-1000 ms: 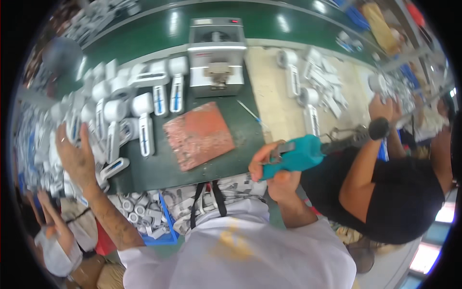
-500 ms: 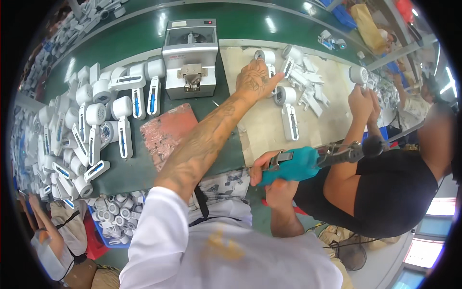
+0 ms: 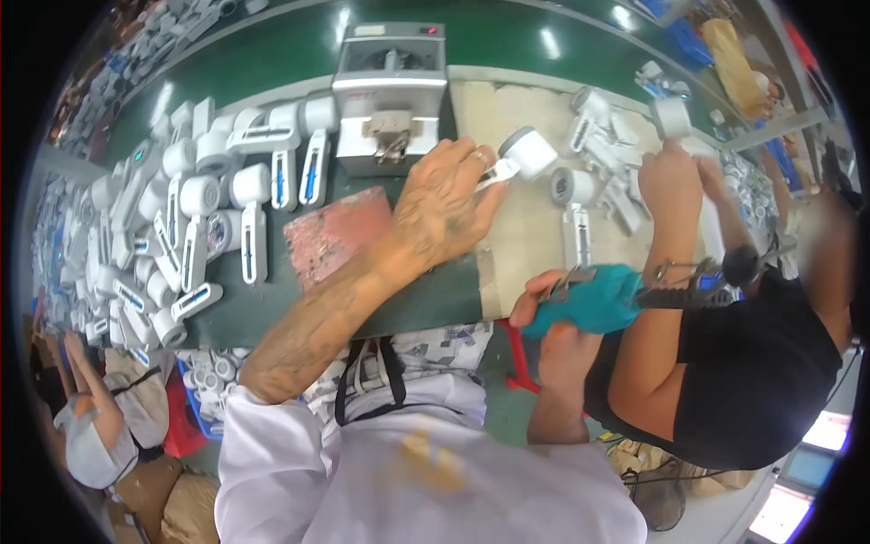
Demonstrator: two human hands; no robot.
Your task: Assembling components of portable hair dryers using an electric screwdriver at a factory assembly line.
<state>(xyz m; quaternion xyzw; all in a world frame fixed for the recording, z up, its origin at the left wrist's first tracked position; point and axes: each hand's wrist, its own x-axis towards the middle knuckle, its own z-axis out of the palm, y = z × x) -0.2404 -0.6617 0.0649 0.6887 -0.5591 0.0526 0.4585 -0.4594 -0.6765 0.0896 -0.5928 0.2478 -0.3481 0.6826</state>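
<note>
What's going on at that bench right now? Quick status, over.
Left hand grips a white handheld part over the cardboard sheet. Right hand holds a teal power screwdriver. Co-worker's arm close alongside.

You are on a factory assembly line. Beyond your fingers (image 3: 471,195) runs a long green workbench (image 3: 272,72), and a grey benchtop machine (image 3: 390,82) stands just past them. Rows of identical white handheld parts (image 3: 245,208) crowd the bench to their left. To their right a co-worker in black (image 3: 761,363) handles the same parts.
</note>
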